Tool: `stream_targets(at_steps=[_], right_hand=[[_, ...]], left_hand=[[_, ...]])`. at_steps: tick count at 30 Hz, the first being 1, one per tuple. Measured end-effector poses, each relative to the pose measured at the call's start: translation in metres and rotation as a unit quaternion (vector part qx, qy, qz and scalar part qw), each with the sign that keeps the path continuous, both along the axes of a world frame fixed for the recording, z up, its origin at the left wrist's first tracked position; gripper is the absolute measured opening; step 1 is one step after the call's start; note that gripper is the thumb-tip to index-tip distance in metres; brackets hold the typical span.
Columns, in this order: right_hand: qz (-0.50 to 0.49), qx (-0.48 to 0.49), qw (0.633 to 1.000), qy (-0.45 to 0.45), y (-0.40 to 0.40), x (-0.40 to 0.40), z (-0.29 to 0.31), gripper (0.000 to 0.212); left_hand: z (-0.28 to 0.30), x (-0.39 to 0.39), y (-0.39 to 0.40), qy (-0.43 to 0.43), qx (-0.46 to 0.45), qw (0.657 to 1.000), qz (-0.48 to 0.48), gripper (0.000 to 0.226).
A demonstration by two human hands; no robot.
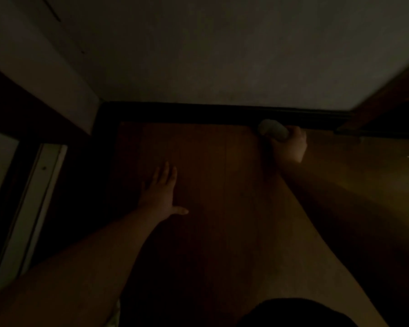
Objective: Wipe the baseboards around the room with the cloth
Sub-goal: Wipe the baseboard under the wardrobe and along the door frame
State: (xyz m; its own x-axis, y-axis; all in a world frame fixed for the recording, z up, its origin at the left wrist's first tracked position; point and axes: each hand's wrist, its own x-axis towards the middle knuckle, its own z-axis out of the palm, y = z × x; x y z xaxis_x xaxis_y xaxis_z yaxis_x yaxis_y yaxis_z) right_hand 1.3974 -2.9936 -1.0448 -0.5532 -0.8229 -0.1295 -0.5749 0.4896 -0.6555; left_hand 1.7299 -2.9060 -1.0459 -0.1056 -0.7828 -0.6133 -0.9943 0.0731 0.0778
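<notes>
While the left hand (159, 188) lies flat, fingers spread, on the floor (222, 185), the right hand (289, 143), gripping the cloth (273, 131), should press firmly along the baseboard (198, 113).

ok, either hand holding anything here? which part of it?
The right hand grips the cloth, bunched in its fingers, against the baseboard; which part it holds cannot be told. The left hand holds nothing, flat on the floor.

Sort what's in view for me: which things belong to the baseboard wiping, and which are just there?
Part of the job:
- cloth, bunched in the right hand
- dark baseboard, with the cloth against it
- left hand, flat on the wooden floor

Just there:
- pale wall
- light frame at the left
- wooden panel at the right
</notes>
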Motion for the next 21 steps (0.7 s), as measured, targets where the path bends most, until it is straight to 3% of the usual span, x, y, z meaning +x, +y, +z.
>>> stream_targets(at_steps=[6, 9, 14, 21], right_hand=[[-0.136, 0.010, 0.991, -0.013, 0.011, -0.001, -0.003, 0.051], [-0.050, -0.030, 0.998, -0.011, 0.018, 0.045, 0.003, 0.053], [0.117, -0.105, 0.982, -0.103, 0.006, 0.153, 0.016, 0.061], [0.121, -0.086, 0.971, -0.185, -0.028, 0.217, 0.025, 0.055]], left_hand=[[0.006, -0.004, -0.001, -0.008, 0.011, 1.000, -0.007, 0.135], [0.010, -0.006, -0.001, -0.015, 0.014, 1.000, -0.012, 0.134], [0.018, -0.012, -0.002, -0.037, 0.029, 0.999, -0.011, 0.131], [0.020, -0.011, -0.003, -0.031, 0.037, 0.999, -0.008, 0.130]])
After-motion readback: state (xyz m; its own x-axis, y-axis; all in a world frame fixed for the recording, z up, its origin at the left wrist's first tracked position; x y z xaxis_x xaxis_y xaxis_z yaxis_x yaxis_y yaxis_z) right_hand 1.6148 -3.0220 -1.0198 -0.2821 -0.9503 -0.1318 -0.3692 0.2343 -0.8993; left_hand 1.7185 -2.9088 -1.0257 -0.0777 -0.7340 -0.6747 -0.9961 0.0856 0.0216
